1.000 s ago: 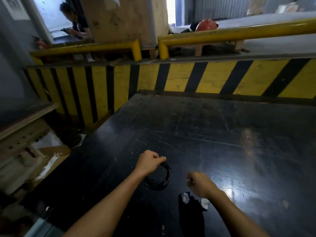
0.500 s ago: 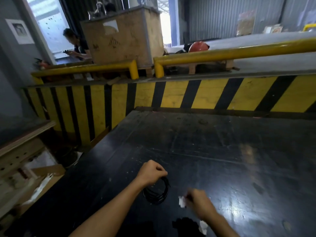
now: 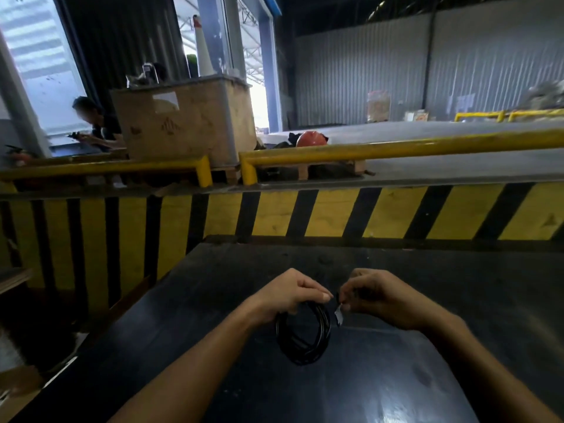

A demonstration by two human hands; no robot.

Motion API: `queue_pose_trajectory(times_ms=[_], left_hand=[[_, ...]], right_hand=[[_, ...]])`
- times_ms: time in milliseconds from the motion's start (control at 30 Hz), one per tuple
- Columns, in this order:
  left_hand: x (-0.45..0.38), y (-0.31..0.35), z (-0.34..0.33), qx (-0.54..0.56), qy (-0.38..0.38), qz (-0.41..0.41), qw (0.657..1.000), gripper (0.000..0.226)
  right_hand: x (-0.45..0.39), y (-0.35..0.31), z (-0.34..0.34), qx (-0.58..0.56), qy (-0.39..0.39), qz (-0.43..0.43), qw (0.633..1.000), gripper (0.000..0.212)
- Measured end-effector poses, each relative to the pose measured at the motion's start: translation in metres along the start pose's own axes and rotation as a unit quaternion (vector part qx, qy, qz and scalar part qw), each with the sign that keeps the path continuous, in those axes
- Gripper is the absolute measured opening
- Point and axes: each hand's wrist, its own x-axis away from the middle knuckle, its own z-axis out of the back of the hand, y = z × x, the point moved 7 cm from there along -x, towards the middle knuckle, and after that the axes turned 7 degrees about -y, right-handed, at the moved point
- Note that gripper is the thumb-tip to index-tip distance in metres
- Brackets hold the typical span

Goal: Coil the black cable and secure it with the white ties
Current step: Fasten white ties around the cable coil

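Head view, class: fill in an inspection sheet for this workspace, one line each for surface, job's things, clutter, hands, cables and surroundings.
Surface: black table, scuffed, glare at the near edge.
Job's things: cable coiled, hanging from the left hand; white tie beside the coil's top.
Clutter: nothing seen on the table.
Hands: left hand shut on the coil's top; right hand pinches the tie in its fingers.
Cables: only the coil; tie not yet wrapped around it.
Surroundings: striped barrier, yellow rail, wooden crate, a seated person, red helmet.
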Motion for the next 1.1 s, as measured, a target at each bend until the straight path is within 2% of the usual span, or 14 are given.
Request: queue_pose_trajectory(times_ms=[233,433,600,733,867,1100], left_hand=[[-0.007,0.020,-0.015,0.035,-0.063,-0.001,0.997,0.014],[-0.009,0.028,-0.020,0.042,-0.089,-0.008,0.995,0.023],[-0.012,0.023,-0.007,0.040,-0.009,0.006,0.999,0.022],[-0.008,0.009,0.013,0.081,0.087,0.030,0.992,0.017],[-0.009,0.009,0.014,0.081,0.160,0.010,0.984,0.025],[-0.002,0.002,0.028,0.134,0.298,0.006,0.945,0.023]], right_hand=[[0.012,-0.016,0.012,0.012,0.025,0.043,0.999,0.012],[0.014,-0.018,0.014,0.031,0.039,0.049,0.998,0.011],[0.018,-0.020,0.012,0.030,0.104,0.058,0.992,0.005],[0.031,-0.007,0.018,-0.101,0.152,0.047,0.982,0.007],[0.031,0.003,0.014,-0.207,0.180,0.015,0.962,0.006],[0.031,-0.002,0.026,-0.198,0.194,-0.014,0.961,0.006]])
